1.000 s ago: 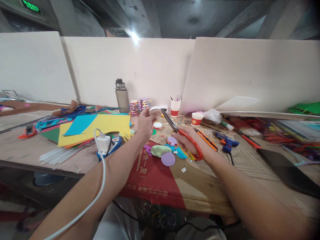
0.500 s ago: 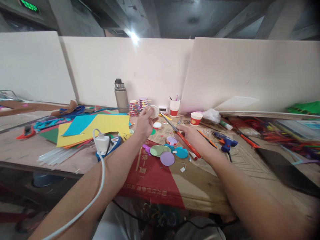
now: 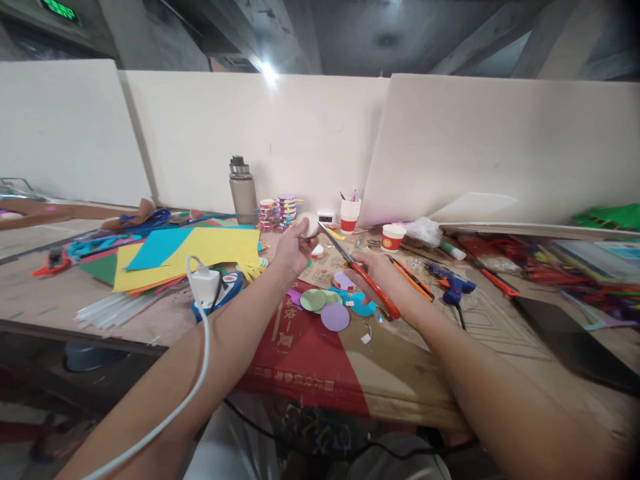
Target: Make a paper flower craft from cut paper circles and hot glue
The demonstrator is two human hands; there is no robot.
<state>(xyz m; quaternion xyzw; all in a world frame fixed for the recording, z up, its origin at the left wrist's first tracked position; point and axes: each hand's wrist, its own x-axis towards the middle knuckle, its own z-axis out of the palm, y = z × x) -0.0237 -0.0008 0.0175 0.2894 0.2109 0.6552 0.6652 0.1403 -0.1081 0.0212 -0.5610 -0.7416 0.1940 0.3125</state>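
Note:
My left hand (image 3: pixel 290 250) is closed on a small white paper cup piece (image 3: pixel 309 225), held up above the table. My right hand (image 3: pixel 381 277) grips red-handled scissors (image 3: pixel 357 268), whose blades point up and left, with the tip touching the white piece. Below the hands lie coloured paper circles (image 3: pixel 327 308) in green, purple and blue on a cardboard sheet (image 3: pixel 320 360). A cut cup ring (image 3: pixel 317 251) lies just under the left hand.
Yellow and blue paper sheets (image 3: pixel 200 250) lie at the left, with a white charger and cable (image 3: pixel 205 287). A grey bottle (image 3: pixel 243 192), stacked rings (image 3: pixel 279 211) and paper cups (image 3: pixel 393 237) stand at the back. A blue glue gun (image 3: pixel 450 283) and a black slab (image 3: pixel 575 340) are at the right.
The scissor blades have closed and their tip has come up against the white piece. My left hand has lowered and turned the piece slightly.

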